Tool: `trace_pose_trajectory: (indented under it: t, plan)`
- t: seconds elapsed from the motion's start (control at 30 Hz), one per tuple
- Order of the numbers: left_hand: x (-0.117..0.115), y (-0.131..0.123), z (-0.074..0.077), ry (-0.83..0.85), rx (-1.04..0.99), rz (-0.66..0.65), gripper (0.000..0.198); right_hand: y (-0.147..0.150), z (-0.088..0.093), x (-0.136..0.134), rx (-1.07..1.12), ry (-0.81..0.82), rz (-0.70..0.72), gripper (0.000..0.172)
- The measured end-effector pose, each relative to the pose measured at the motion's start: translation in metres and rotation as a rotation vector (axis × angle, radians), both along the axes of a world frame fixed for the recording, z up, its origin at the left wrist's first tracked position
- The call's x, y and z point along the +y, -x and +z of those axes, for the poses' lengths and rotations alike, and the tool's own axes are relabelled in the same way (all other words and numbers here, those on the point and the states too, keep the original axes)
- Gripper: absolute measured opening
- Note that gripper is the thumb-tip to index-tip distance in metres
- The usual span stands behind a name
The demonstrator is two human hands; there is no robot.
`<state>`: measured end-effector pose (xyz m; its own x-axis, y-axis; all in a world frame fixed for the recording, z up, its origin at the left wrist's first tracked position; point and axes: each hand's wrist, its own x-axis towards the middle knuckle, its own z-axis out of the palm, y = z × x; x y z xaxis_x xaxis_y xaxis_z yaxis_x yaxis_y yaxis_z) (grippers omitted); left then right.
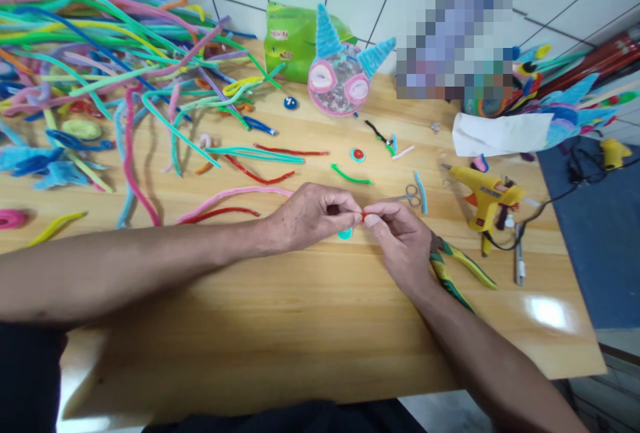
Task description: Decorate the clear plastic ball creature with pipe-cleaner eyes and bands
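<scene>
Over the middle of the table, my left hand and my right hand meet fingertip to fingertip. Both pinch a small red piece of pipe cleaner, mostly hidden by the fingers. Just below my left fingertips lies a turquoise coil, partly covered. A round coil with a red centre and pale blue rim rests farther back, near a short green pipe cleaner. Small scissors lie behind my right hand. Pliers with green and yellow handles are beside my right wrist.
A big heap of coloured pipe cleaners covers the back left. A round figure with blue horns stands before a green bag. To the right are a yellow glue gun, its black cord, and a utility knife near the table's edge.
</scene>
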<state>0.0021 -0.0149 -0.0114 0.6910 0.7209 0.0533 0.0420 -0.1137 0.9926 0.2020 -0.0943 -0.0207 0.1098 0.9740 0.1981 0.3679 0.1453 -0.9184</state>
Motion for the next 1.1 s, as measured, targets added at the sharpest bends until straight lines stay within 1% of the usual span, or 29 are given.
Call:
trace_pose_trajectory:
  t: [0.33, 0.5, 0.67, 0.83, 1.1]
  plan:
    - [-0.0026, 0.0010, 0.0009, -0.081, 0.031, 0.040, 0.018, -0.0013, -0.0030, -0.0006, -0.021, 0.002, 0.037, 0.006]
    - [-0.0038, 0.0001, 0.0000, -0.110, 0.030, 0.051, 0.017, 0.0000, -0.0018, -0.0003, -0.084, 0.003, 0.034, 0.009]
    - [-0.0052, -0.0003, -0.0021, -0.116, 0.038, 0.067, 0.016, 0.0010, -0.0015, -0.0007, -0.119, -0.026, 0.044, 0.007]
    - [-0.0046, 0.0002, 0.0001, -0.160, 0.061, 0.057, 0.020, 0.0024, 0.0006, 0.0000, -0.153, -0.050, 0.048, 0.007]
    - [-0.0016, 0.0012, 0.0001, -0.163, 0.070, 0.032, 0.022, 0.0037, 0.0032, 0.0006, -0.171, -0.082, 0.054, 0.007]
